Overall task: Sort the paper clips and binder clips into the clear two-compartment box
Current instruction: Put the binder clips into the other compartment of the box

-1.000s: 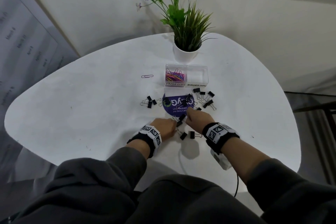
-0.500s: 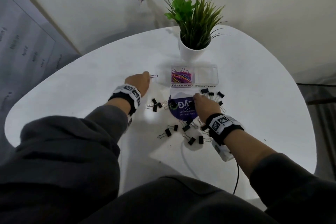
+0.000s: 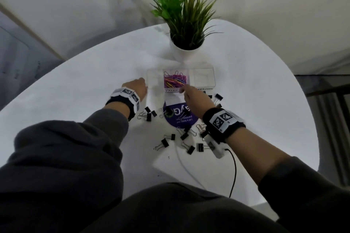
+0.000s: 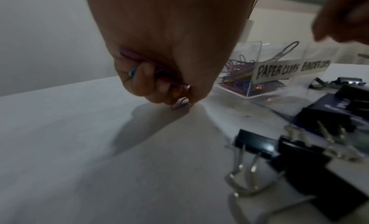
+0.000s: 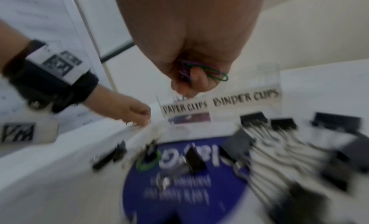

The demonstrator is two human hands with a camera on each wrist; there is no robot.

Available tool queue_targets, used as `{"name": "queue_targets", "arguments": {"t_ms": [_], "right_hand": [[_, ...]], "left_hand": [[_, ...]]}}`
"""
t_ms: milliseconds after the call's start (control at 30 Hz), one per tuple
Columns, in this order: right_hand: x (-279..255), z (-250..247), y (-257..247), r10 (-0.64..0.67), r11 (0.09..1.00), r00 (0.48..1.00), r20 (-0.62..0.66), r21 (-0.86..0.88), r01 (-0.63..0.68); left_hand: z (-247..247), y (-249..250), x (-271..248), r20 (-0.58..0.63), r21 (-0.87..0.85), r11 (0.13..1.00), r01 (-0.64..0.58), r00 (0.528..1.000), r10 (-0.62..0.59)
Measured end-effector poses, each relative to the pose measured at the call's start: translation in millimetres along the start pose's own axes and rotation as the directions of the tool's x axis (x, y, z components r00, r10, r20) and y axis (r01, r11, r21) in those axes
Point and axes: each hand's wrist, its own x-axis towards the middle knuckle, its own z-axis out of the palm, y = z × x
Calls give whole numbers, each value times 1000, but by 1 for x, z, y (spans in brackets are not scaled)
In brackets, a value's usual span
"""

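Head view: right hand [image 3: 191, 93] is at the front wall of the clear box [image 3: 212, 73], by the compartment full of coloured paper clips [image 3: 175, 81]; judged step is dropping a held bunch there. To do it well, carry the fist past the front wall and over the pile before loosening, well clear of the divider, so nothing spills into the bare binder side. Left hand [image 3: 137, 87] sits on the white bench [image 3: 75, 89] just left of the box, fingers curled down. Black binder clips [image 3: 186, 134] lie scattered on the bench in front of the box, around and partly on a purple round card [image 3: 180, 117]; none in the box yet, so that half of the job looks undone. Potted plant [image 3: 186, 47] stands behind the box. Left wrist view: left hand is closed round purple and blue paper clips, and its fingertips [image 4: 175, 98] pinch one more clip right at the bench surface; lift it cleanly before moving to the box. Box labels read PAPER CLIPS and BINDER CLIPS; the clips inside are a thin tangled wire heap, one sticking up above the rim. Right wrist view, blurred: right hand is clenched on a bunch of purple and green paper clips [image 5: 201, 71], hovering near the PAPER CLIPS label.
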Motion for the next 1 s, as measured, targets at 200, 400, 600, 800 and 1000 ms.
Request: {"name": "queue_targets", "arguments": {"t_ms": [200, 400, 600, 800, 1000], "right_hand": [[46, -20, -38, -89, 946, 920, -383, 257, 198], [62, 1, -39, -53, 998, 997, -56, 29, 55], [36, -11, -10, -145, 989, 971, -188, -47, 139], [-6, -12, 49, -33, 994, 962, -272, -106, 4], [-33, -10, 95, 200, 973, 965, -167, -80, -215]], "left_hand": [[6, -7, -29, 69, -117, 992, -49, 996, 58], [-6, -12, -44, 19, -234, 968, -89, 995, 96], [-29, 12, -45, -268, -183, 960, -213, 950, 160], [-46, 89, -22, -241, 8, 905, -426, 877, 415], [-29, 106, -6, -314, -157, 870, -468, 859, 405]]}}
